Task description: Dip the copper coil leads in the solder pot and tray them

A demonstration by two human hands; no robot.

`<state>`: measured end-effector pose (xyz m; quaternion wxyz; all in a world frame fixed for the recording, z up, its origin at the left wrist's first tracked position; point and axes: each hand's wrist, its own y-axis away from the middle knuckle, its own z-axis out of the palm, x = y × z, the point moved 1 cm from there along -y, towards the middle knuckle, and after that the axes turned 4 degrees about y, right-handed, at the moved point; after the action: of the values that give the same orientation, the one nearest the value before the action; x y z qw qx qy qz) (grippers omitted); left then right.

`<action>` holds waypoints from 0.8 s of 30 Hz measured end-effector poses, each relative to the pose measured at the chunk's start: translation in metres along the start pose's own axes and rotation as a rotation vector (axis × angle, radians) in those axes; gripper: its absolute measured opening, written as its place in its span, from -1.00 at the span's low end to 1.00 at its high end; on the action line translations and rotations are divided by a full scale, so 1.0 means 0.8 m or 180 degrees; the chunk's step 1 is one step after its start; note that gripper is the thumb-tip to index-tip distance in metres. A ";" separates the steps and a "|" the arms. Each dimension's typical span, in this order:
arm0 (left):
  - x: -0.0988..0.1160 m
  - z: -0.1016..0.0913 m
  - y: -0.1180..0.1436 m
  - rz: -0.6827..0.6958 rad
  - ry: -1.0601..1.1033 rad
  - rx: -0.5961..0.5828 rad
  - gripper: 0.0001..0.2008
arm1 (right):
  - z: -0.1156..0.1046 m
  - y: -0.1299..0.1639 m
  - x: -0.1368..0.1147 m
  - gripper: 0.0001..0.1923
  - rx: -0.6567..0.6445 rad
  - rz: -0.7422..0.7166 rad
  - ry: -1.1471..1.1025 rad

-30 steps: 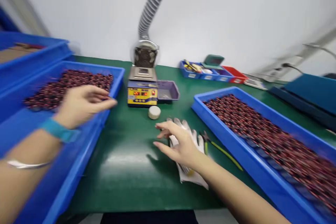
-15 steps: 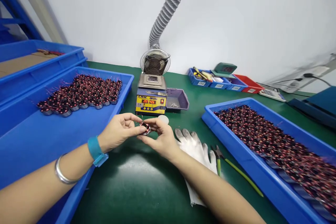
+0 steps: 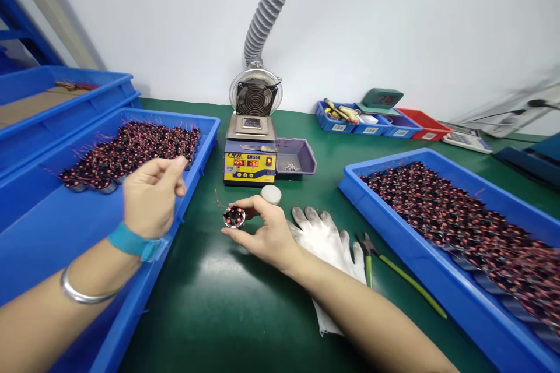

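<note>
Between thumb and fingers my right hand [image 3: 266, 227] pinches a small wound motor stator [image 3: 234, 217], a black ring with copper coils and a metallic rim. Fine wires stick up from its left side. My left hand [image 3: 151, 195] is apart from it, raised over the near-right edge of the left blue tray [image 3: 166, 265]; its fingers are curled with thumb and forefinger together, and anything in them is too small to make out. Many similar stators [image 3: 131, 154] stand in that tray. Just beyond the right hand lies a round whitish disc [image 3: 271, 194].
A solder pot [image 3: 249, 166] stands under an extraction hose [image 3: 273, 6], beside a purple bin [image 3: 301, 157]. White gloves [image 3: 324, 245] and green-handled cutters [image 3: 370, 250] lie near my right forearm. Another blue tray [image 3: 385, 227] full of stators is at right; small bins [image 3: 370, 128] line the wall.
My left hand has let go of the stator and moved left toward the left tray, its fingers curled. The right hand keeps the stator, now more plainly visible. The view has shifted slightly.
</note>
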<state>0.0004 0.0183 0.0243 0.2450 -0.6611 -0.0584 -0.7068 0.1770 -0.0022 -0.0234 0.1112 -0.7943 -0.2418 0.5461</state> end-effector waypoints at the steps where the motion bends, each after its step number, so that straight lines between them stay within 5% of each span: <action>1: 0.002 -0.001 -0.003 -0.0094 0.0082 -0.0060 -0.76 | 0.000 0.000 0.000 -0.67 0.0036 0.0001 0.0032; 5: 0.002 0.005 0.011 -0.1170 -0.0365 -0.1406 -0.72 | 0.000 -0.001 0.001 -0.68 0.0127 -0.0008 0.0103; 7: -0.002 0.011 0.024 -0.1332 -0.0524 -0.1803 -0.74 | 0.000 -0.001 0.001 -0.68 0.0150 -0.0010 0.0109; 10: -0.007 0.018 0.035 -0.1099 -0.0492 -0.1573 -0.74 | 0.000 -0.001 -0.001 -0.66 0.0137 -0.0006 0.0083; 18: 0.005 0.006 0.003 -0.0417 0.0487 -0.0018 -0.71 | -0.004 0.000 -0.006 -0.63 -0.0033 0.0013 -0.0031; 21: -0.001 0.004 0.001 -0.0739 0.0425 -0.0166 -0.65 | -0.012 -0.009 -0.006 -0.59 -0.0101 -0.0009 -0.0002; 24: -0.017 0.010 0.012 -0.1337 -0.0103 -0.0919 -0.59 | -0.031 -0.033 -0.007 -0.56 -0.0092 0.0046 0.0037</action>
<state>0.0116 0.0164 0.0101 -0.0052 -0.6738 -0.0969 -0.7325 0.1911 0.0195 0.0020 0.0972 -0.8008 -0.2433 0.5387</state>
